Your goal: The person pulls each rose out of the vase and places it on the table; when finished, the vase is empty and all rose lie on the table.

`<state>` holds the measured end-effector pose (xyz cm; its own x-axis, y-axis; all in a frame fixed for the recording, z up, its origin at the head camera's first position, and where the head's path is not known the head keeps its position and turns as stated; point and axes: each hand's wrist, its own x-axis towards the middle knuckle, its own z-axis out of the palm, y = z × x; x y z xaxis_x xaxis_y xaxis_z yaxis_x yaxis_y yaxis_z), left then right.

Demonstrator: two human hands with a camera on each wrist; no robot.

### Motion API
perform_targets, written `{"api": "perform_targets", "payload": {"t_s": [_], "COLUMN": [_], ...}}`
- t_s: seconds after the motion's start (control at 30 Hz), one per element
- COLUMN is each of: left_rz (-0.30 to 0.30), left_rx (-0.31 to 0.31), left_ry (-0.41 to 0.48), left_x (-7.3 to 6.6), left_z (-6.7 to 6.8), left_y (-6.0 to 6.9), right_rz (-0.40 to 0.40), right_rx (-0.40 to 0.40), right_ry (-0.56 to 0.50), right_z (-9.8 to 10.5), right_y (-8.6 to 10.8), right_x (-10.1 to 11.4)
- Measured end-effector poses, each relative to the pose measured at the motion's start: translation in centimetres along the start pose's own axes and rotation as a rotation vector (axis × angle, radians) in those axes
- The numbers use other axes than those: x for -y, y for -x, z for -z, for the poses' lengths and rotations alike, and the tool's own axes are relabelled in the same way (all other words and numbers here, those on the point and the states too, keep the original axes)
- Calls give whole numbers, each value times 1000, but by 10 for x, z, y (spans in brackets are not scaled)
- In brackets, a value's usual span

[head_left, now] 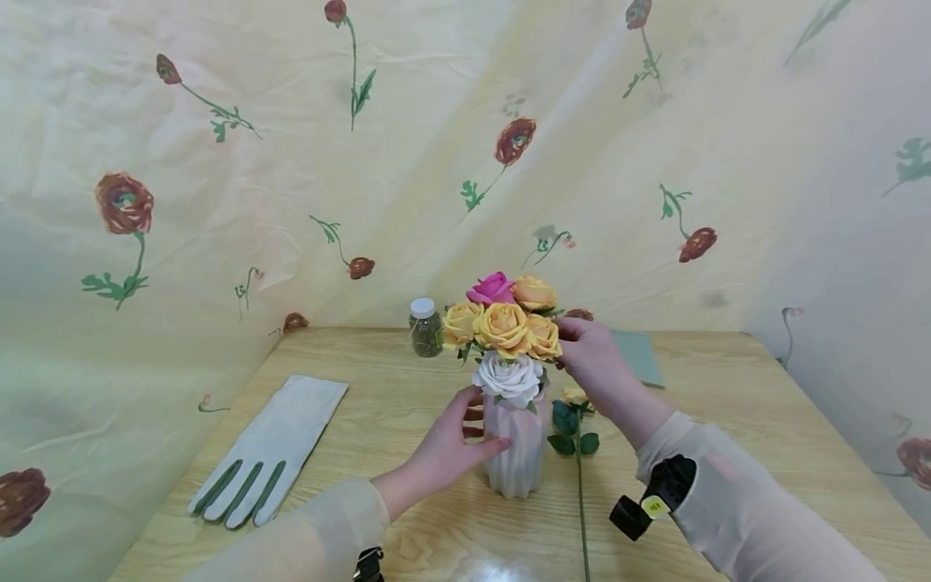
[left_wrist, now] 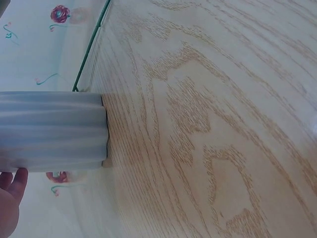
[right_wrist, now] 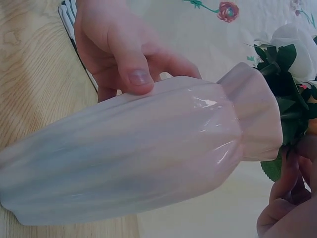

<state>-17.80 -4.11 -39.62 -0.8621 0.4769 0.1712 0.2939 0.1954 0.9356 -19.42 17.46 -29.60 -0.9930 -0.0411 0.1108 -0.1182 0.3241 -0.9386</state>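
A pale ribbed vase stands upright on the wooden table, holding a white rose, several yellow roses and a pink rose. My left hand grips its left side, with the thumb across the front and the fingers partly hidden behind. At the right of the bouquet, my right hand pinches among the stems; its curled fingers show beside the green leaves just above the vase's rim. Which stem lies between them is hidden.
Right of the vase lies another yellow rose with a long stem. A white glove with dark green stripes lies at the left. Behind stand a white-capped jar and, farther right, a flat grey-green piece. Flower-printed cloth hangs around the table.
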Motion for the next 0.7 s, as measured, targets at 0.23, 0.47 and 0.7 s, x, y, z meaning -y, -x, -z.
{"api": "perform_targets", "payload": {"t_s": [0.23,0.47,0.7], "left_rz": [16,6,-2], "left_rx": [-1,-2,-1], "left_ry": [-2,4,-7], "left_x": [0,3,3], "left_z": [-1,-1,0], "left_y": [1,0,0], "right_rz": [-30,-14,-4], "right_rx": [-63,-131,-130], "right_ry": [-64,-168,-199], "right_z": [1,7,6], "right_y": [0,1,-1], "right_x": [1,-3,-2]}}
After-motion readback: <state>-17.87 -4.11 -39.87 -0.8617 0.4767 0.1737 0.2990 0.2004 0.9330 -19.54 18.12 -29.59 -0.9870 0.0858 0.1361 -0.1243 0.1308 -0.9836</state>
